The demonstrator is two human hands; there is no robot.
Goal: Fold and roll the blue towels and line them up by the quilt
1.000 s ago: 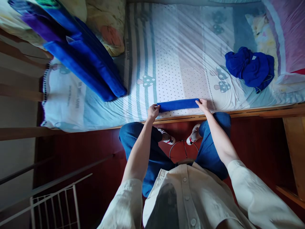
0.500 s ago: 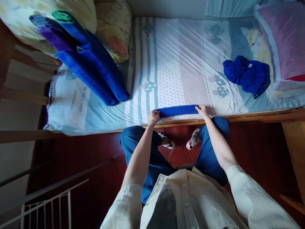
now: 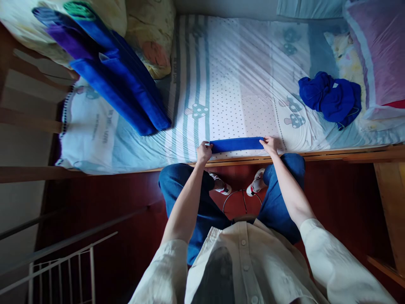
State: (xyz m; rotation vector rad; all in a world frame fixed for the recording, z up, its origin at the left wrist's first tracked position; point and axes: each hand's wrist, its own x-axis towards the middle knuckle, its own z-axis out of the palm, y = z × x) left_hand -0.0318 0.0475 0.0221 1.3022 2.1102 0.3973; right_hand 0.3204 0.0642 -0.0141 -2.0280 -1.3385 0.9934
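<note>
Left hand (image 3: 204, 153) and right hand (image 3: 269, 145) each grasp one end of a long, narrow, bright blue strip of folded fabric (image 3: 237, 145), the left thumb and fingers at its left end, the right ones at its right end. The strip lies between the two hands, flat and nearly level, its right end slightly farther away than its left. A small white patch (image 3: 207, 144) shows at the left fingers; whether it is a tag is too small to tell.

Beneath the strip is a bed with a pale blue, white and pink patterned sheet (image 3: 224, 93); the strip rests along the near side, just beyond the brown wooden bed edge (image 3: 319, 155). Both forearms reach in from the near side, above knees in dark blue trousers (image 3: 179, 181).

Well apart to the left, long folded blue fabric pieces (image 3: 126, 97) lie side by side on a slant, with purple, grey-blue and green fabric at their far ends. Behind them sits a pale yellow patterned cloth bundle (image 3: 152, 40). To the right of the hands, a crumpled blue cloth (image 3: 332, 99) lies near a pinkish-purple pillow (image 3: 386, 55).
</note>
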